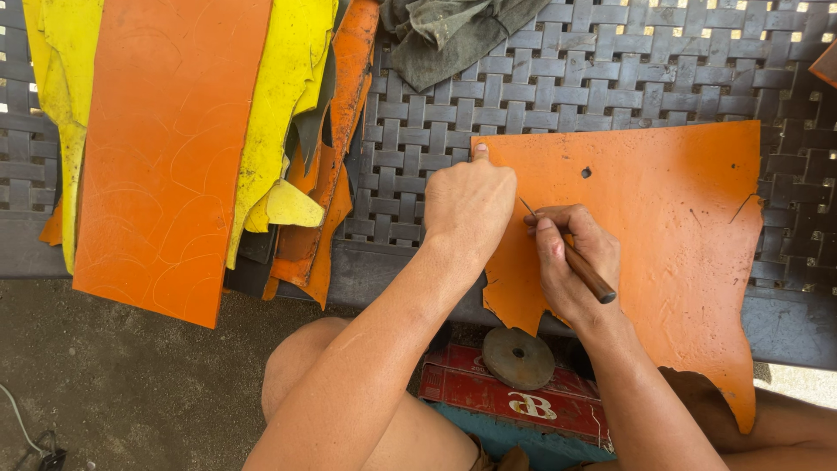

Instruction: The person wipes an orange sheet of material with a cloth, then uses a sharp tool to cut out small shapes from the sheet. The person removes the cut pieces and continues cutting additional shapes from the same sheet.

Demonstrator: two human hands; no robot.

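Orange sheet (663, 227) edge under hands (471, 205), awl (575, 262) tip hidden

A dark grey woven-strap bench (610, 78) filled the upper view, daylight showing through gaps along its far edge. Below it lay a rough grey-brown concrete floor (131, 375), with a thin white cable (17, 419) at the lower left. Light was bright and even, casting soft shadows beneath the bench edge.
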